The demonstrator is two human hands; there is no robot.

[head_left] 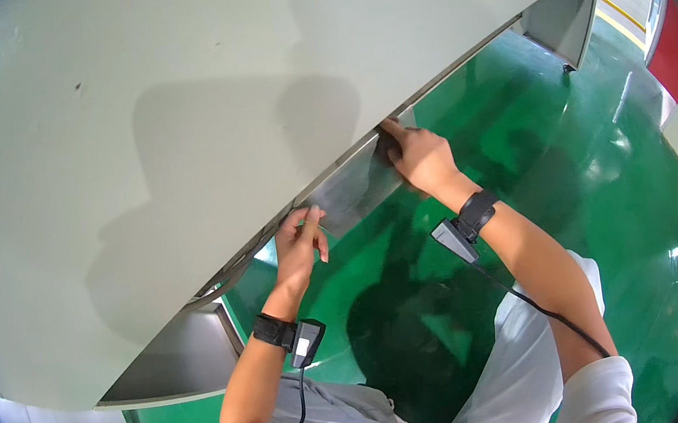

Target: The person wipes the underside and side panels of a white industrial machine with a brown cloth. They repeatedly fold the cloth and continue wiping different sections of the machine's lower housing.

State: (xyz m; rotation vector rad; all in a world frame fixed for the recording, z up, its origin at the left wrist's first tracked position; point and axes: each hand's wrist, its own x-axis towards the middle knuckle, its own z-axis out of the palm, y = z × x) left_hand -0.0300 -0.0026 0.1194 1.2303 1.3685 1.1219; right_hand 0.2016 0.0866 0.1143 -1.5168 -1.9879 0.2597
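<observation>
Seen from the head camera, a person works with both hands along the lower edge of a large pale panel (221,158), a shiny metal plate (349,193) spanning the space between the grips. The right hand (427,161) reaches up at the plate's far end, index finger extended to the panel's edge, the other fingers partly hidden in shadow; whether they clamp the plate cannot be told. The left hand (298,238) is at the plate's near end, fingers loosely curled, their tips beside its corner; whether they pinch it or merely rest there is also unclear.

Dark cables (235,270) run along the edge just left of the left hand, with a boxy grey support (174,357) farther down on that side. Another support (566,19) stands beyond the right hand, up and to the right. Below both hands lies a glossy green floor (608,176).

The step in hand appears to be positioning or handling the plate against the panel's underside, though putting on and taking off look alike here. The next move would seem to call for a sure hold at both ends, the plate kept level with the edge, and fingers clear of the cables.
</observation>
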